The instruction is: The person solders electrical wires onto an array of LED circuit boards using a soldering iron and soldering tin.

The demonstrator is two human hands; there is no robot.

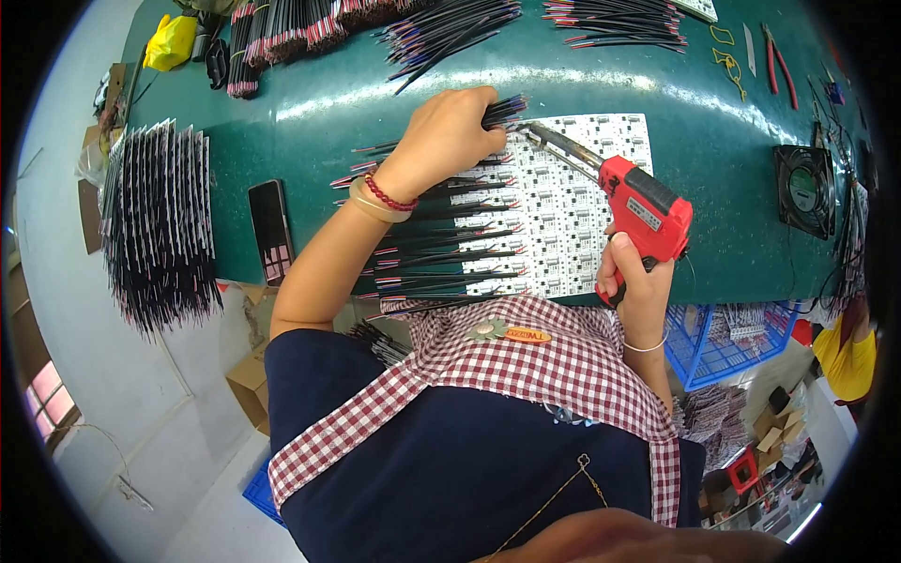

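My right hand (633,272) is wrapped round the grip of a red and black soldering gun (648,208). Its long tip slants up and left to the top left part of a white circuit board panel (577,202). Close to that tip, my left hand (452,127) is closed on a small bundle of black wires (505,111), their coloured ends poking out to the right. Below it, several rows of black wires (441,258) stick out leftward from the panel's left side. Whether the tip touches a wire end is too small to tell.
Wire bundles (450,33) lie along the far side of the green table (732,113). A phone (271,230) and a stack of wired boards (160,220) are at left. Red-handled pliers (779,66) and a small fan (804,190) sit right; a blue crate (723,347) stands below.
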